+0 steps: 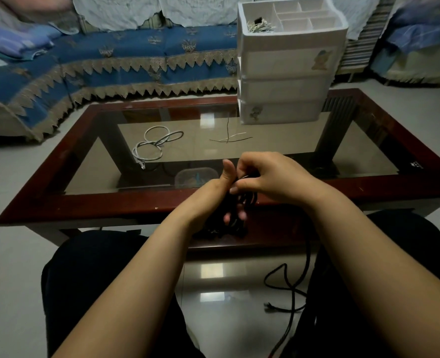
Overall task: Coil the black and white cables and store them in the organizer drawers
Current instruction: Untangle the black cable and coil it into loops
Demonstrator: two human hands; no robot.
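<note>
Both hands clamp the black cable (239, 202) over the near edge of the desk (84, 202): the left hand (221, 192) holds the bundled loops in its grip, thumb upright and fingertips showing through the strands, while the right hand (263, 177) pinches a strand at the top of the bundle. How the loops are wound is hard to make out, dark against dark. A loose tail of the same thin, matte cable hangs down and curls on the glossy tiled floor (213, 319) between the knees.

Farther out on the smooth glass top lies the white cable (151, 146), loosely looped, beside a few thin wire ties (230, 138). At the far right corner stands the white plastic organizer (286, 73), drawers closed, with a pale tangle in one top compartment. A blue fringed sofa (110, 63) lies behind.
</note>
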